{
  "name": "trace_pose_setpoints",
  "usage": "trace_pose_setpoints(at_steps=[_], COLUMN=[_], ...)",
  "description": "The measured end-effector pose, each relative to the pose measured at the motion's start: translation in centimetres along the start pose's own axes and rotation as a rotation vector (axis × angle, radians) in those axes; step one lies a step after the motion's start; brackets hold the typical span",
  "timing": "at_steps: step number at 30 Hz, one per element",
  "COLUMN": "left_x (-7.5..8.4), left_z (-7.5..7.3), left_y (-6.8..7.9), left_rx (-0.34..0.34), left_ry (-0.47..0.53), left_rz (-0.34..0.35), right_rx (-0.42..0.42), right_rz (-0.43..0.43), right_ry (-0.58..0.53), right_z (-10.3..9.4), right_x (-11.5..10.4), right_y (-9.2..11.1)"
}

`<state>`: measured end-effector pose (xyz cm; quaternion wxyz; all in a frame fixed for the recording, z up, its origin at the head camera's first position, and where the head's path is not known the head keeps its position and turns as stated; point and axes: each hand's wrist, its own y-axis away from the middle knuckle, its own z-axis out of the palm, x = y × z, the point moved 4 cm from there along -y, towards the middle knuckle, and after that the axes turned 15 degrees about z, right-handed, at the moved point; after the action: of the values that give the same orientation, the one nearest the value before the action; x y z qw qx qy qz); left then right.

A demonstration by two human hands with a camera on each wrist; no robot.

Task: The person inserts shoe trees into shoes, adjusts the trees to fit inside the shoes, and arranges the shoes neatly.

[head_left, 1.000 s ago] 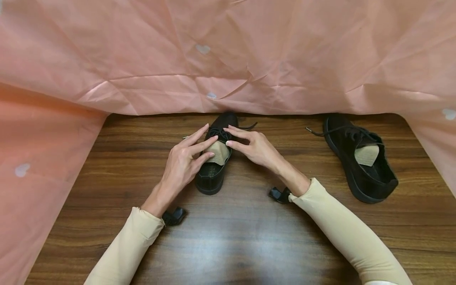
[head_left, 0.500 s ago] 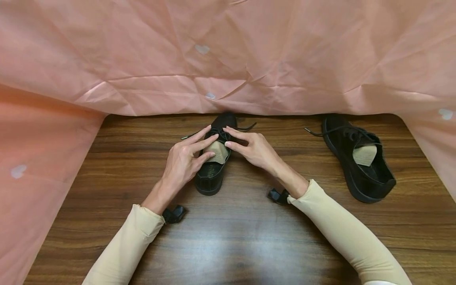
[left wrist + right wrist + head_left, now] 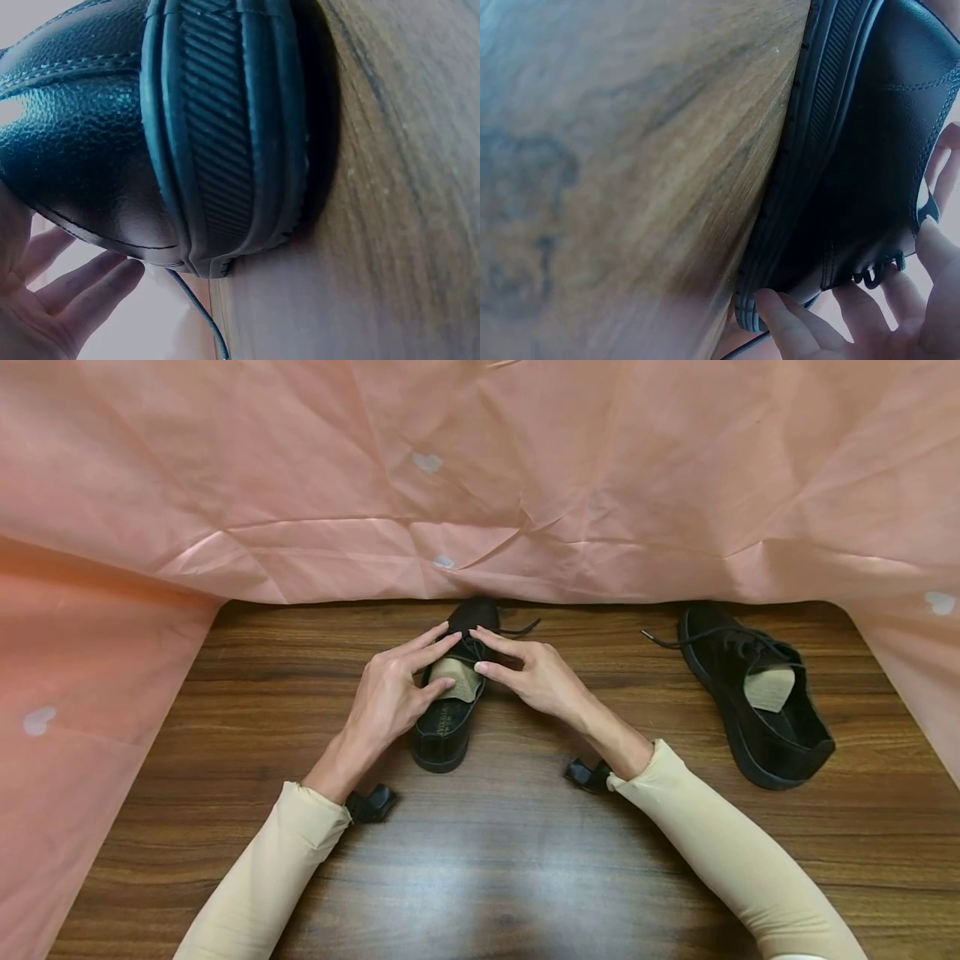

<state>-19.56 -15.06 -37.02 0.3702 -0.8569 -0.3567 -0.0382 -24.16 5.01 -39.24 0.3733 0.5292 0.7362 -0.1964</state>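
Observation:
A black lace-up shoe (image 3: 442, 747) stands on the wooden table with its heel toward me. Inside its opening sits a beige, paper-looking insert (image 3: 452, 681). My left hand (image 3: 390, 689) reaches over the shoe's left side, fingertips at the lacing and thumb by the insert. From the other side, my right hand (image 3: 543, 677) touches the lacing area with nearly straight fingers, its thumb at the edge of the opening. The left wrist view shows the shoe's heel (image 3: 82, 157); the right wrist view shows its side (image 3: 870, 180). The fingers partly hide the laces.
A second black shoe (image 3: 738, 718), also with a beige insert (image 3: 770, 688), stands at the right with a lace end (image 3: 663, 640) trailing left. Pink cloth (image 3: 480, 468) hangs behind the table (image 3: 480, 860) and along its sides.
My left hand has shifted slightly forward and right, bringing its fingertips closer to those of my right hand. The right hand and both shoes hold their places.

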Motion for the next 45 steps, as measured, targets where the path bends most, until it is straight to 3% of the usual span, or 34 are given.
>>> trace_pose_setpoints(at_steps=[13, 32, 40, 45], left_x=[-0.5, -1.2, -1.5, -1.6], left_z=[0.3, 0.5, 0.5, 0.6], left_y=[-0.5, -0.7, -0.7, -0.6], left_rx=[-0.035, -0.105, -0.084, -0.102], left_ry=[-0.006, -0.014, -0.006, -0.025], left_rz=[-0.049, -0.211, -0.194, -0.220], right_rx=[-0.012, -0.065, -0.085, -0.103], right_rz=[-0.030, 0.019, 0.033, 0.034], right_ry=[0.002, 0.018, 0.038, -0.005], right_z=[0.0, 0.2, 0.3, 0.7], right_x=[-0.2, -0.1, -0.2, -0.1], right_y=[0.2, 0.7, 0.7, 0.7])
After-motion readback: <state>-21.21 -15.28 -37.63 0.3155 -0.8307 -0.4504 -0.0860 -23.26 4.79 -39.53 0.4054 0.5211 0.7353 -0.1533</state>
